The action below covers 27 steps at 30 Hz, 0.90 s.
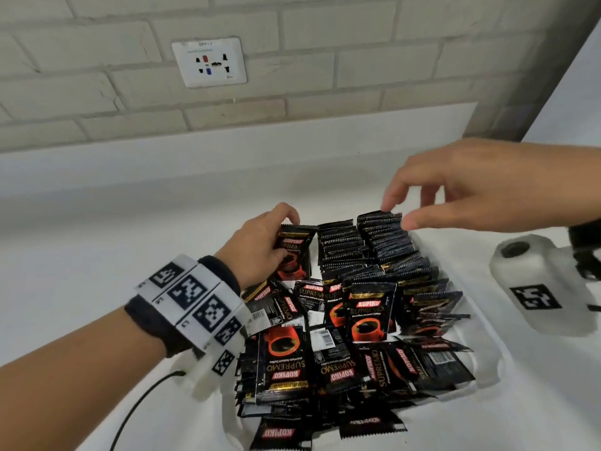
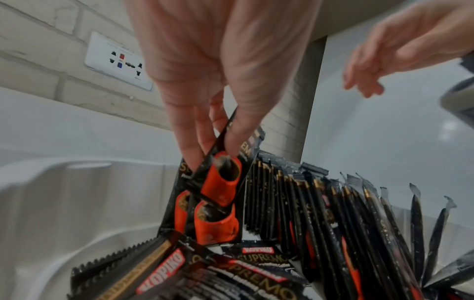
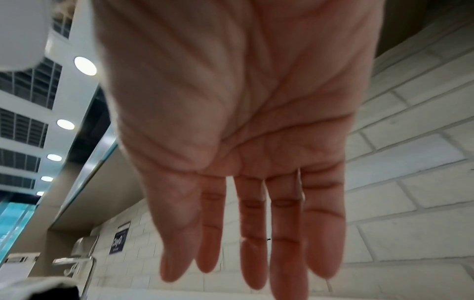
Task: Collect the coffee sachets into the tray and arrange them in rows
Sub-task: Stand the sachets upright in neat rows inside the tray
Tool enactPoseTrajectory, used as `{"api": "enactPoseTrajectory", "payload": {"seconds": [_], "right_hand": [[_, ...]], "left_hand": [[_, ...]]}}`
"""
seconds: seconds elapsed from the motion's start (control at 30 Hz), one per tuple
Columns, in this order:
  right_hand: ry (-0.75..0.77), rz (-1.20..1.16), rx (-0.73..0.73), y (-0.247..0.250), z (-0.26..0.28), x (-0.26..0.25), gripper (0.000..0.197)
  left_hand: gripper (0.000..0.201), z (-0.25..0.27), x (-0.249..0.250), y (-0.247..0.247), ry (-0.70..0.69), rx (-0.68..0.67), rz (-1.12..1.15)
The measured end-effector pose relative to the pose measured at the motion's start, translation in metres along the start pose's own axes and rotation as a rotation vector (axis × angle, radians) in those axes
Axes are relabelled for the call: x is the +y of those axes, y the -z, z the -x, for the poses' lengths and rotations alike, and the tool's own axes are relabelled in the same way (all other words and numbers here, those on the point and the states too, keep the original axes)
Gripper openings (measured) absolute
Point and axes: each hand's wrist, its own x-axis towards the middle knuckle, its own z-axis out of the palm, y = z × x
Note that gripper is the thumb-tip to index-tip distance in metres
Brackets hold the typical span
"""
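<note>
A white tray (image 1: 487, 362) holds many black Kopiko coffee sachets. Two rows of upright sachets (image 1: 374, 245) stand at its far side, and loose sachets (image 1: 328, 369) lie flat in a heap at the near side. My left hand (image 1: 260, 245) pinches one upright sachet (image 1: 292, 252) at the tray's far left, thumb in front and fingers behind; the left wrist view shows the held sachet (image 2: 223, 180) next to the rows (image 2: 320, 213). My right hand (image 1: 461, 183) hovers open just above the right-hand row with nothing in it, its fingers (image 3: 256, 233) straight and spread.
The tray sits on a white counter (image 1: 130, 222) against a white brick wall with a power socket (image 1: 209, 61). A white wrist camera (image 1: 540, 281) hangs at the right. A black cable (image 1: 136, 408) runs from my left wristband along the counter.
</note>
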Motion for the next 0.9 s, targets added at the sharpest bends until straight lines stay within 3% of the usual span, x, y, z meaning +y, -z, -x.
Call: {"api": "enactPoseTrajectory", "payload": {"seconds": [0.2, 0.37, 0.47, 0.67, 0.9], "right_hand": [[0.030, -0.133, 0.001, -0.017, 0.034, 0.006, 0.046], [0.005, -0.193, 0.025, -0.030, 0.054, 0.013, 0.057], [-0.014, -0.231, 0.063, -0.035, 0.065, 0.014, 0.052], [-0.145, -0.261, 0.085, -0.045, 0.087, 0.011, 0.039], [-0.312, -0.375, 0.121, -0.070, 0.113, 0.012, 0.051]], "left_hand": [[0.028, -0.006, -0.003, -0.004, 0.064, 0.055, -0.175], [0.038, -0.006, 0.000, -0.008, 0.080, 0.115, -0.398], [0.042, -0.008, 0.001, -0.009, 0.104, 0.078, -0.360], [0.026, -0.012, 0.003, -0.008, 0.179, 0.059, -0.208], [0.026, -0.013, -0.003, -0.003, 0.290, 0.073, -0.186]]}}
